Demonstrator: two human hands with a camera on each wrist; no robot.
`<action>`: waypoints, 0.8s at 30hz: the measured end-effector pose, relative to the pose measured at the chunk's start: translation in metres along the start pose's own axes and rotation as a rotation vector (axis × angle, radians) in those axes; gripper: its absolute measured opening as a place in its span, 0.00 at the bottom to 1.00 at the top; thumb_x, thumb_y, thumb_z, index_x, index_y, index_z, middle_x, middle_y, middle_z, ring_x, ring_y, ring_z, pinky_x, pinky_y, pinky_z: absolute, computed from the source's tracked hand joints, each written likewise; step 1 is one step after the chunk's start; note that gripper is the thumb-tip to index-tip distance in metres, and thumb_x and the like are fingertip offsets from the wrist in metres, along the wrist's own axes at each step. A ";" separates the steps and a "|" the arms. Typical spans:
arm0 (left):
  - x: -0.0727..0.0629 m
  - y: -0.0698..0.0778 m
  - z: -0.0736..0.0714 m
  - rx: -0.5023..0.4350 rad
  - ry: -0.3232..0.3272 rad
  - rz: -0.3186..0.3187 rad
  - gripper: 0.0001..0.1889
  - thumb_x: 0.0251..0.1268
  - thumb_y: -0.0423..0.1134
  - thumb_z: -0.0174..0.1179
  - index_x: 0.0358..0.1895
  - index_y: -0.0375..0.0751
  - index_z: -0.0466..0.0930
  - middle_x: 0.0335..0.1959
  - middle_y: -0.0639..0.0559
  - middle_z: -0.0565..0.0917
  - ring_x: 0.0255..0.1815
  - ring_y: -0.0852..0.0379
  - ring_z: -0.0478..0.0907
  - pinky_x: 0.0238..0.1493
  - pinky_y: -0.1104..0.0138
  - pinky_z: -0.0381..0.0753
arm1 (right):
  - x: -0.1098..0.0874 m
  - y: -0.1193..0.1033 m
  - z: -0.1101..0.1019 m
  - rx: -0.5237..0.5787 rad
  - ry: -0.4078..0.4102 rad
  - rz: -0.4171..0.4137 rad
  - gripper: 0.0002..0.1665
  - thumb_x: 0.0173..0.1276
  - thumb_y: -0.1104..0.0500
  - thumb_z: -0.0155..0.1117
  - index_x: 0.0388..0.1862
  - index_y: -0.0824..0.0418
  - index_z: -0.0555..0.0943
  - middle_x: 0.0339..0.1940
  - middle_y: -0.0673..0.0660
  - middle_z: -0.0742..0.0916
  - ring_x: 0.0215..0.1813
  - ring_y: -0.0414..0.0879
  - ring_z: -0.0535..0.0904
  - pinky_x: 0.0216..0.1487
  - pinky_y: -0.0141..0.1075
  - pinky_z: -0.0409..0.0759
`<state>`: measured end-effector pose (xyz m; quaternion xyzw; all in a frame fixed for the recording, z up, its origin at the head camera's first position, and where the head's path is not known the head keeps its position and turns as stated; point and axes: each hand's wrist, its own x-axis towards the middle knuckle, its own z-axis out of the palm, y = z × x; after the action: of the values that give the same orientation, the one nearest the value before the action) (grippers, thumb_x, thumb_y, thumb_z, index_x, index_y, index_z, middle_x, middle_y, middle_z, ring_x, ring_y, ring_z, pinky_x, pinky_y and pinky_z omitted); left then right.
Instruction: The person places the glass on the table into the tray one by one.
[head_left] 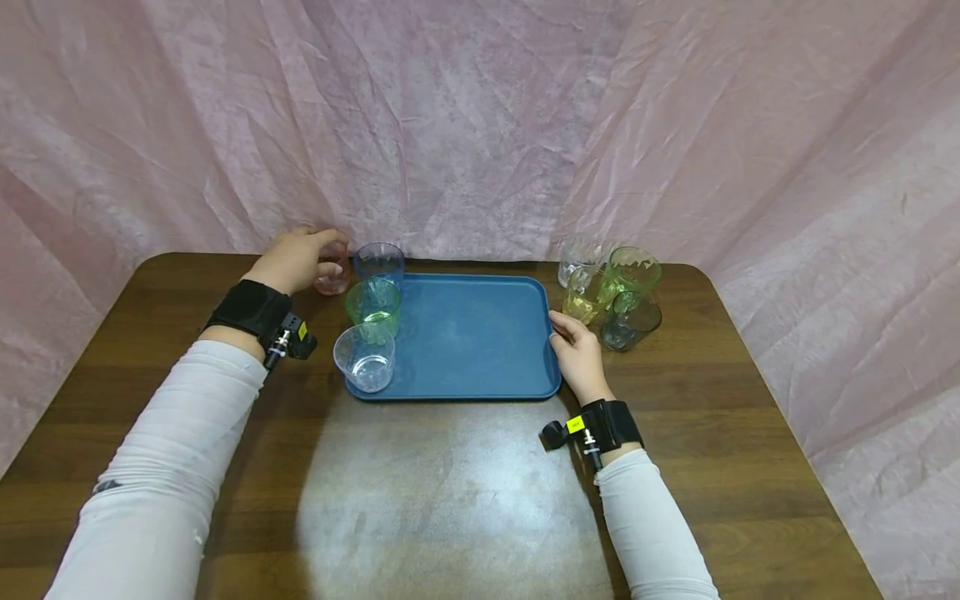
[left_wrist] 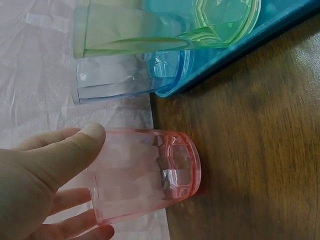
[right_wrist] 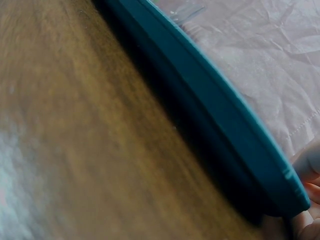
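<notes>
At the far left of the table, my left hand (head_left: 294,260) holds a pink see-through cup (left_wrist: 142,175) near its rim, thumb on one side and fingers on the other. The cup is upright, just left of the tray; whether its base touches the table I cannot tell. My right hand (head_left: 581,358) grips the right rim of a blue tray (head_left: 480,333), with fingertips showing round the corner in the right wrist view. Along the tray's left side stand a blue cup (head_left: 380,257), a green cup (head_left: 372,304) and a clear cup (head_left: 365,358).
Right of the tray, close to my right hand, stand a yellow cup (head_left: 585,296), a clear cup (head_left: 579,257), a green cup (head_left: 633,268) and a dark grey cup (head_left: 632,321). A pink curtain (head_left: 480,125) hangs behind the wooden table (head_left: 720,500).
</notes>
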<state>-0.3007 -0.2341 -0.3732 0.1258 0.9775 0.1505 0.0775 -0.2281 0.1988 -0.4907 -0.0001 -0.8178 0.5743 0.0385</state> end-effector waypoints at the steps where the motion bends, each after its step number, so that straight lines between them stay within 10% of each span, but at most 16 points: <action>1: 0.000 0.000 0.000 -0.001 0.001 0.001 0.25 0.74 0.38 0.61 0.71 0.42 0.68 0.68 0.22 0.66 0.69 0.20 0.58 0.66 0.31 0.61 | 0.000 0.000 0.000 0.001 0.000 -0.001 0.24 0.76 0.69 0.53 0.69 0.70 0.75 0.70 0.67 0.76 0.70 0.57 0.74 0.69 0.45 0.73; 24: -0.013 0.007 -0.002 0.013 -0.012 -0.078 0.29 0.71 0.42 0.66 0.72 0.45 0.67 0.66 0.17 0.60 0.67 0.17 0.55 0.58 0.29 0.68 | 0.000 -0.001 0.000 0.019 0.003 -0.010 0.23 0.76 0.70 0.54 0.68 0.71 0.75 0.69 0.69 0.76 0.69 0.59 0.74 0.69 0.47 0.73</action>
<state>-0.2868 -0.2317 -0.3680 0.0892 0.9821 0.1405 0.0883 -0.2285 0.1986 -0.4899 0.0035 -0.8121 0.5820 0.0424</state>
